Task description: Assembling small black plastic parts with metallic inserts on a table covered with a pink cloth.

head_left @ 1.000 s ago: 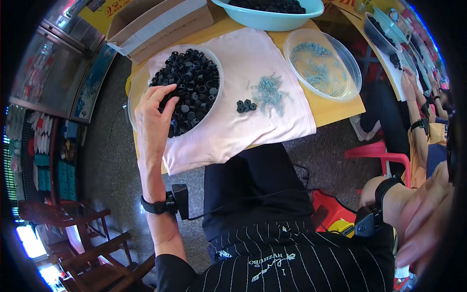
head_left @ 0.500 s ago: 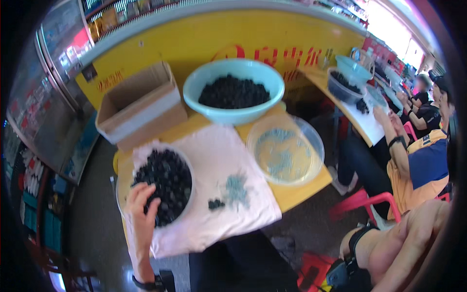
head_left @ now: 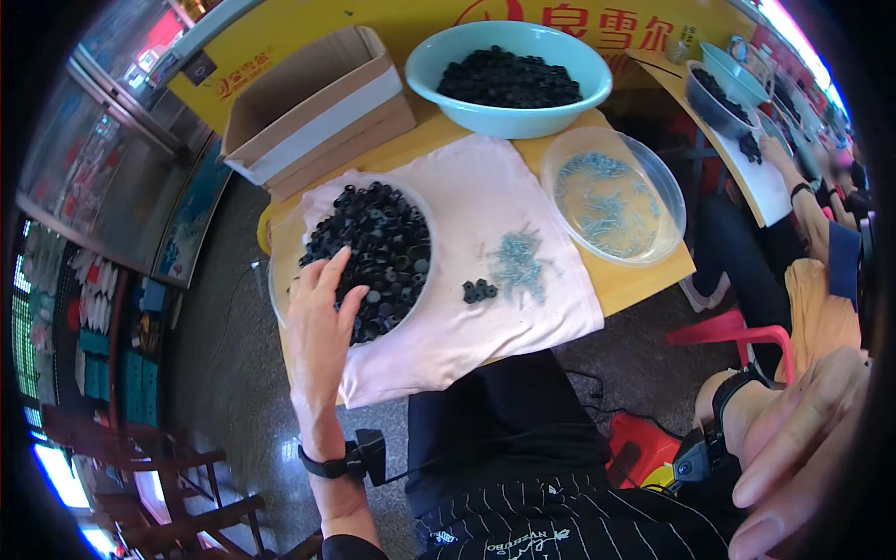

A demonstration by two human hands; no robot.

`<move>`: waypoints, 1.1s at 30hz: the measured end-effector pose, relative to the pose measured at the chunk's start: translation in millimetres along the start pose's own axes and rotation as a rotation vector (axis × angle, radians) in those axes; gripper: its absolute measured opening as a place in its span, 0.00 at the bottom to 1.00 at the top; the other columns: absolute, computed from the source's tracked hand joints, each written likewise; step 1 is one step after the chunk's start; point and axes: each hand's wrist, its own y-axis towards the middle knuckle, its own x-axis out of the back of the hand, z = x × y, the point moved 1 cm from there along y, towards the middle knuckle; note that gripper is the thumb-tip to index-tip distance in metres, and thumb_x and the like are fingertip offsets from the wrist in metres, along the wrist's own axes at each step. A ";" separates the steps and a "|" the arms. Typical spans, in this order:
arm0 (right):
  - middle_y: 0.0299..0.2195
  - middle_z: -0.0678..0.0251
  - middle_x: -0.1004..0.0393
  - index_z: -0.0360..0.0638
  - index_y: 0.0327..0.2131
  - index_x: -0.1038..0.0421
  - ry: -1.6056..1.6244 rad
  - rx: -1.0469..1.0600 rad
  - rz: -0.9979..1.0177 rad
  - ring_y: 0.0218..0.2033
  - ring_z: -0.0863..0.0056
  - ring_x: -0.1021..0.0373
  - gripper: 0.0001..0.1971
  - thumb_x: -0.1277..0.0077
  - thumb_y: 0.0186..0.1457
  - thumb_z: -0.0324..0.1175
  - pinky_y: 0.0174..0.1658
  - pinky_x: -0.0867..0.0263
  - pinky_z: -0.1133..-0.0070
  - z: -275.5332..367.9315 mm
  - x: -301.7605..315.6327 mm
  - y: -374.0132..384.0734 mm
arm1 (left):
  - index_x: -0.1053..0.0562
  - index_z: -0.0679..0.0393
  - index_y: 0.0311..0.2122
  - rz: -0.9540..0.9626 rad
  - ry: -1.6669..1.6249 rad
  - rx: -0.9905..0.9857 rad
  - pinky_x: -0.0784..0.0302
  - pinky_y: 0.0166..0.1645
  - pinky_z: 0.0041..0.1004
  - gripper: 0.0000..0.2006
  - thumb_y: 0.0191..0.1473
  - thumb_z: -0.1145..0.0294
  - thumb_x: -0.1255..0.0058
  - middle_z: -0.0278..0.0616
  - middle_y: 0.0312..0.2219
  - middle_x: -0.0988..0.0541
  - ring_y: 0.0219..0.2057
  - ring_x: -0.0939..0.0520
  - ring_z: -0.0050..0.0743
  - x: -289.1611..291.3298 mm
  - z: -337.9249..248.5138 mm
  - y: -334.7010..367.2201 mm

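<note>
Caps (head_left: 397, 247) fill the bowl (head_left: 433, 233) at left, where the left hand (head_left: 320, 317) rests over its near left part, half open with thumb and forefinger apart and no cap visible between them. The right hand (head_left: 807, 425) is raised at the far right of the view, fingers fairly straight, and whether it holds anything I cannot tell. Progress looks slight: only a small black cluster (head_left: 480, 291) sits apart on the cloth (head_left: 471, 191), just left of the loose screws (head_left: 520, 264), while most caps appear left in the bowl.
</note>
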 end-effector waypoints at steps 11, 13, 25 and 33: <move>0.30 0.66 0.25 0.30 0.46 0.32 -0.149 -0.562 -0.254 0.18 0.86 0.35 0.15 0.56 0.53 0.21 0.22 0.38 0.89 -117.6 -93.2 41.1 | 0.27 0.58 0.46 0.004 -0.091 -0.034 0.30 0.45 0.33 0.17 0.50 0.69 0.44 0.47 0.41 0.28 0.42 0.25 0.45 -3.9 26.9 11.0; 0.30 0.67 0.25 0.35 0.42 0.28 -0.244 -0.476 0.013 0.23 0.84 0.31 0.13 0.51 0.52 0.21 0.24 0.36 0.87 -160.3 -94.8 37.3 | 0.27 0.58 0.46 -0.042 -0.091 -0.061 0.29 0.45 0.33 0.17 0.49 0.70 0.44 0.47 0.40 0.28 0.41 0.25 0.45 -1.8 21.1 10.3; 0.34 0.53 0.28 0.33 0.39 0.30 -0.624 -0.449 0.597 0.39 0.55 0.30 0.19 0.40 0.41 0.28 0.43 0.34 0.65 -249.2 -133.8 46.0 | 0.32 0.57 0.52 0.197 -0.031 0.120 0.28 0.41 0.36 0.29 0.40 0.72 0.39 0.48 0.35 0.27 0.35 0.23 0.45 26.3 -8.8 -27.1; 0.33 0.53 0.26 0.34 0.39 0.31 -0.593 -0.494 0.524 0.37 0.56 0.29 0.22 0.37 0.37 0.29 0.42 0.32 0.68 -267.5 -149.0 32.5 | 0.31 0.57 0.51 0.109 -0.112 0.083 0.28 0.44 0.40 0.29 0.39 0.77 0.39 0.50 0.37 0.29 0.39 0.24 0.51 -0.4 -0.8 -19.1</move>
